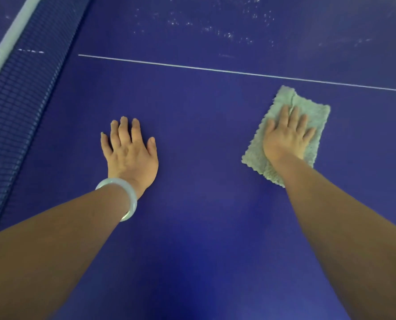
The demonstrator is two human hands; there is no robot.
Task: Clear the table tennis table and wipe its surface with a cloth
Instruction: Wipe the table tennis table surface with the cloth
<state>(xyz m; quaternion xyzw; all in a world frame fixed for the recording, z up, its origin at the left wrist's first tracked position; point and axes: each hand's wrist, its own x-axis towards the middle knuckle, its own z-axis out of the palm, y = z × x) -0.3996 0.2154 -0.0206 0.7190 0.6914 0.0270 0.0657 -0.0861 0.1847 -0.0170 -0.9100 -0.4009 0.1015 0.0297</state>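
Cloth lies at frame right beneath the right hand, spread flat, pressing it down for wiping; left hand, flat and empty, likely braces on the bench.

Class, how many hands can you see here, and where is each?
2. The left hand lies flat on the bare blue table near the net; the right hand presses flat on the pale cloth. None seems hidden.

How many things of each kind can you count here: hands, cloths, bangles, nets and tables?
hands: 2 (left hand, right hand)
cloth: 1
bangle: 1
net: 1
table: 1
Total: 6
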